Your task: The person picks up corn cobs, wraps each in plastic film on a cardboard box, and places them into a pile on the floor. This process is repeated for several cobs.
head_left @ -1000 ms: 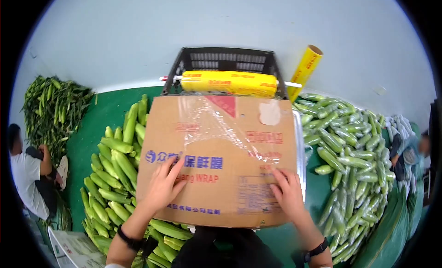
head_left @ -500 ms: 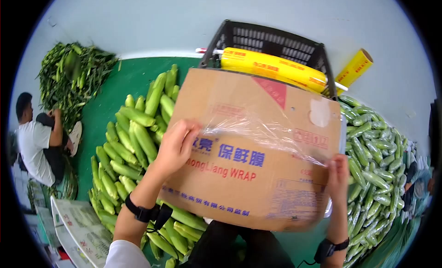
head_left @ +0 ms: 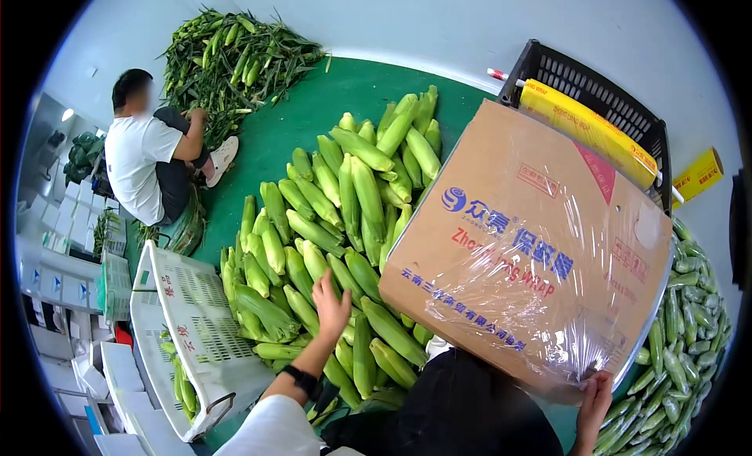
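Observation:
My left hand (head_left: 333, 305), fingers apart and holding nothing, is over a heap of green corn cobs (head_left: 366, 186) in their husks. Clear plastic wrap (head_left: 540, 319) lies wrinkled across a flat cardboard sheet (head_left: 462, 256) printed with blue and red lettering. At the sheet's near right corner, my right hand (head_left: 597, 397) pinches the gathered end of that wrap. A yellow roll of wrap (head_left: 591, 131) rests on a rod across a black crate (head_left: 595, 84), beyond the sheet's far edge.
Film-wrapped cobs (head_left: 677, 338) are heaped to the right, with another yellow roll (head_left: 699, 174) behind them. A white plastic crate (head_left: 200, 327) stands at left. Farther off, a seated person (head_left: 153, 146) is beside a leafy corn pile (head_left: 239, 68).
The view has swung left. My left hand has come off the wrap and moved over the corn heap. My right hand has brought the wrap down to the sheet's near corner.

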`<action>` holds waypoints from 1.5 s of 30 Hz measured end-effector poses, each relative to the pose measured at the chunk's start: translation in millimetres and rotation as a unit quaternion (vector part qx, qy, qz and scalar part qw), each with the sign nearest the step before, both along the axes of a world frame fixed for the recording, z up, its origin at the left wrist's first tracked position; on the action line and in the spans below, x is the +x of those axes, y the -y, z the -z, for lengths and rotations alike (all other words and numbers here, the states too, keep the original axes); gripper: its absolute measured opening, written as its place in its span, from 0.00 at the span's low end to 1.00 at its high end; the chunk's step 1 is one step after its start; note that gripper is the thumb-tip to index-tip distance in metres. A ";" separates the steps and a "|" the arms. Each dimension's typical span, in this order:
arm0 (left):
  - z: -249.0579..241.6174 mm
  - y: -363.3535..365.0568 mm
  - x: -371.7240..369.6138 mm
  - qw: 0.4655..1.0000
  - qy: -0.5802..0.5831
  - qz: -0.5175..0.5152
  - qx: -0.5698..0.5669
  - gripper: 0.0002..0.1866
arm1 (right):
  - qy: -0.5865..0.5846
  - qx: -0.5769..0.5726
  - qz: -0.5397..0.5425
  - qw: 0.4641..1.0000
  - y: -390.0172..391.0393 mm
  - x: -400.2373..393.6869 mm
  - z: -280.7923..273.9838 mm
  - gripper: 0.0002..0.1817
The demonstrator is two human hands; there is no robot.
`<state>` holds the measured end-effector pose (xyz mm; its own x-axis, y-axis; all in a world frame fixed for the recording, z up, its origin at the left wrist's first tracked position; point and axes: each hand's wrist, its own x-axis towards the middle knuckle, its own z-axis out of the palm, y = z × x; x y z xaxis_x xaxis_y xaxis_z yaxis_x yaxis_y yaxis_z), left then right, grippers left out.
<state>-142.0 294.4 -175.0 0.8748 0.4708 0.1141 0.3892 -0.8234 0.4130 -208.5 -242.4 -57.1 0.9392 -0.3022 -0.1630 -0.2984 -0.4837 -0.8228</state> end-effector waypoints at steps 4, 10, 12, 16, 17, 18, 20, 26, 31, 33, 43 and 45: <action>49.0 -53.7 21.4 0.965 -0.151 -0.205 -0.064 0.52 | -0.003 0.013 -0.011 1.000 0.6 2.9 -1.4 0.03; 38.5 -71.9 32.0 0.786 0.005 -0.266 -0.558 0.37 | -0.002 -0.003 -0.019 1.000 -3.7 1.6 -7.5 0.03; 31.1 -75.8 14.1 0.667 0.067 -0.174 -0.722 0.25 | -0.003 -0.006 -0.013 1.000 -5.9 3.0 -5.8 0.03; -72.2 -23.3 -0.9 0.620 0.069 -0.070 -0.778 0.34 | -0.016 -0.055 -0.004 0.998 -8.0 2.6 -9.1 0.02; -98.1 -11.4 6.4 0.633 0.028 -0.022 -0.773 0.36 | -0.024 -0.109 -0.035 0.993 -9.5 3.5 -16.0 0.01; -125.5 6.0 21.1 0.642 -0.012 0.033 -0.766 0.39 | 0.001 -0.102 -0.038 0.994 -10.4 2.8 -13.8 0.02; -173.0 55.9 49.6 0.745 -0.080 0.199 -0.632 0.40 | -0.034 -0.107 -0.018 0.994 -7.8 -0.3 -10.6 0.03; -196.8 224.9 113.9 0.708 0.052 0.704 0.004 0.35 | -0.031 -0.228 -0.026 0.973 -27.2 5.0 -24.5 0.05; -185.3 279.2 133.0 0.683 -0.037 0.728 0.044 0.34 | 0.087 0.218 -0.023 0.972 -27.6 15.7 -88.8 0.03; -189.1 284.4 134.8 0.681 -0.055 0.729 0.035 0.35 | 0.179 0.280 -0.009 0.943 -45.6 51.1 -94.7 0.17; -126.2 183.3 72.1 0.807 0.152 0.563 0.088 0.21 | 0.222 -0.389 -0.148 0.882 -61.2 138.7 -33.3 0.18; -123.1 162.2 85.9 0.813 0.167 0.558 0.020 0.15 | 0.224 -0.407 -0.136 0.875 -60.7 143.4 -30.2 0.15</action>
<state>-56.1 132.2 -52.0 0.6714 -0.6040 0.4293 -0.7374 -0.6022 0.3059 -65.2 -181.6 -26.9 0.9090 0.0977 0.4052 0.1831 -0.9669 -0.1777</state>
